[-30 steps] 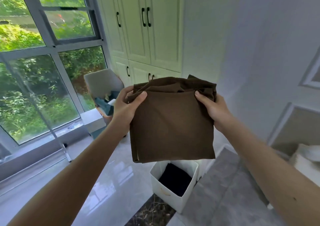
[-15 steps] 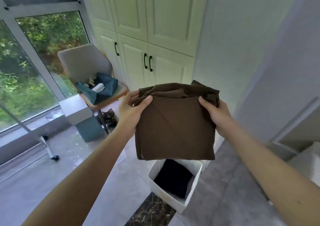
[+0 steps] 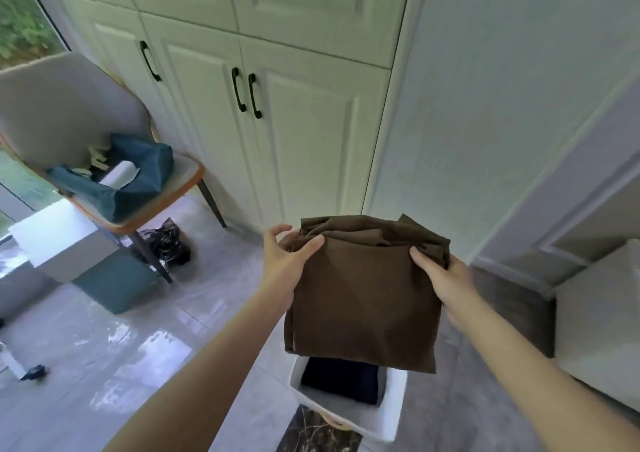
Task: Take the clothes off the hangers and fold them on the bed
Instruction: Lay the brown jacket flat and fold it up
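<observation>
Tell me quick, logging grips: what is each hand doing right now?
Left hand: closed, pinching the upper left edge of the folded brown fabric garment.
Right hand: closed, gripping the garment's upper right edge.

1. Both hands hold a folded brown garment (image 3: 363, 299) in the air, the left hand (image 3: 287, 261) pinching its upper left corner, the right hand (image 3: 441, 275) its upper right.
2. Below it stands a white bin (image 3: 388, 417) holding dark cloth (image 3: 341, 380).
3. A grey chair (image 3: 62, 105) stands left of the white cupboards (image 3: 311, 140).

Bright, soft daylight; wide-angle view.
Light enters from the window (image 3: 24, 18) at left, glaring off the glossy floor (image 3: 145, 347); edges bend and blur, the cupboard (image 3: 304, 112) is slightly soft.
</observation>
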The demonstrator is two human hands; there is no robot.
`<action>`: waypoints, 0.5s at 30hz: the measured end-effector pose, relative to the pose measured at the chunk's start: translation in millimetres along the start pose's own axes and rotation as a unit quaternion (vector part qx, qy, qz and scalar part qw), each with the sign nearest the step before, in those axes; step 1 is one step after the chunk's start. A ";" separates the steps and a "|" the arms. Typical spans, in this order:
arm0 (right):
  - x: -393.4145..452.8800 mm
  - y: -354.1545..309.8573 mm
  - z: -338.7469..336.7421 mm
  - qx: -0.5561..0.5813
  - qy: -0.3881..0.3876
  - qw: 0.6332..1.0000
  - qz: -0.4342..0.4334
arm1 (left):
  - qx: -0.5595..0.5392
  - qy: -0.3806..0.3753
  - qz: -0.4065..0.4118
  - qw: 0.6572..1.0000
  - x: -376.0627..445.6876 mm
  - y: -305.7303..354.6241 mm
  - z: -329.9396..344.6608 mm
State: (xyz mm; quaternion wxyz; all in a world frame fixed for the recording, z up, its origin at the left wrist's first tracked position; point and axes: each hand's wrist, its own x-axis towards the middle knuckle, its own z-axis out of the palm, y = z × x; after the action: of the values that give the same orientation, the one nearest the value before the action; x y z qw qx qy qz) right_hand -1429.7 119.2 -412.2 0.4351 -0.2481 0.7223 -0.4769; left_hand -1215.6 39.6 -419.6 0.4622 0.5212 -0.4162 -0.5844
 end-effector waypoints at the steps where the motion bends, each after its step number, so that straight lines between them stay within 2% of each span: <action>1: 18.4 22.9 0.8 0.006 0.003 1.000 0.015 | 0.004 -0.008 -0.012 1.000 14.0 -23.5 6.9; 6: 93.3 134.8 6.4 0.029 0.032 0.996 0.073 | 0.060 -0.034 -0.051 0.996 71.0 -143.4 25.8; 11: 163.6 278.1 19.0 0.046 0.052 0.989 0.129 | 0.133 -0.063 -0.068 0.987 114.6 -289.5 24.9; 15: 204.7 389.0 36.5 0.058 0.066 0.978 0.187 | 0.224 -0.110 -0.027 0.968 139.0 -397.4 16.6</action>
State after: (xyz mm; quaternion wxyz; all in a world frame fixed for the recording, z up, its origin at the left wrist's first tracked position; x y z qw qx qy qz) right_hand -1478.2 107.8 -850.5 0.4816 -0.0508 0.7543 -0.4433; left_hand -1278.5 -5.8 -833.7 0.2692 0.5552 -0.5708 -0.5418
